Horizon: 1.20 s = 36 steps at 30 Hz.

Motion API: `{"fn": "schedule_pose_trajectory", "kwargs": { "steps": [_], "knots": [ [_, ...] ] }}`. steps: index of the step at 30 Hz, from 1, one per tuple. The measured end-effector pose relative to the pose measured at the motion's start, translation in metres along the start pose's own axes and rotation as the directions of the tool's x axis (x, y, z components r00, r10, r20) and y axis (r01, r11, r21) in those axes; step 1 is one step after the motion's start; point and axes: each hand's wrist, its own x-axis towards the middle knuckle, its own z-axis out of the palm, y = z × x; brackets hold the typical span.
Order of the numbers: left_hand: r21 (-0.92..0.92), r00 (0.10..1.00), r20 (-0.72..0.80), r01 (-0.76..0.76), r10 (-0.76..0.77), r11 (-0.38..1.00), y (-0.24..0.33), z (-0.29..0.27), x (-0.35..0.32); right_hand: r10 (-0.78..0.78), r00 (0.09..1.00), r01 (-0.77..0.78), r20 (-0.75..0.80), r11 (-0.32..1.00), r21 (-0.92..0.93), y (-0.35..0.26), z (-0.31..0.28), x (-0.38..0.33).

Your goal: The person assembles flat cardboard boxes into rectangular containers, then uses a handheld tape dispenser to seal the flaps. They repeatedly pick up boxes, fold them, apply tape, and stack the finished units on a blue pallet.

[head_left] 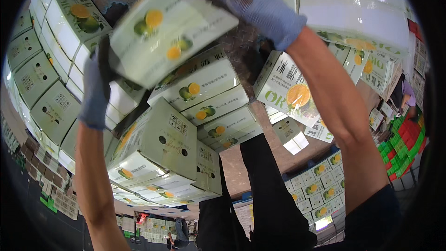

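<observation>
A pale green fruit carton (160, 42) printed with green-skinned oranges is tilted in the air between my gloved hands, blurred by motion. My left hand (96, 86), in a grey-blue glove with a dark palm, presses on its lower left end. At the upper right corner, my right hand (248, 4) wraps its fingers over the carton's edge. Just below the held carton stands a stack of like cartons (204, 86). Nearer to me is another stack, with a carton (160, 139) on top showing round hand holes.
Tall rows of cartons (39, 76) line the left side. At the right, an orange-printed carton (290, 90) stands on the brown metal floor (237, 169), with wrapped white boxes (353, 11) beyond. Green and red crates (402, 146) lie far right, near a person (406, 93).
</observation>
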Motion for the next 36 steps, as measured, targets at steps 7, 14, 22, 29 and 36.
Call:
{"fn": "schedule_pose_trajectory", "kwargs": {
  "steps": [7,14,22,29,36],
  "knots": [
    [0.937,0.756,0.23,-0.343,0.614,0.071,-0.038,0.009,0.005,0.227,0.969,-0.197,0.097,0.948,-0.252,0.024,0.078,-0.005],
    [0.601,0.64,0.629,-0.76,0.441,0.247,-0.062,0.044,0.093,0.143,0.952,-0.129,-0.272,0.989,0.07,0.051,0.045,-0.208],
    [0.353,0.543,0.468,-0.838,0.697,0.416,0.012,0.194,-0.05,0.968,0.249,-0.502,0.015,0.116,0.857,0.3,-0.053,-0.425],
    [0.517,0.805,0.587,-0.291,-0.085,0.805,-0.043,0.397,-0.095,0.782,0.507,-0.137,0.364,-0.343,0.929,0.38,0.01,-0.409],
    [0.053,0.895,0.446,-0.051,0.022,0.997,-0.022,0.335,-0.165,0.706,0.687,-0.025,0.172,-0.214,0.977,0.367,0.013,-0.501]
  ]
}}
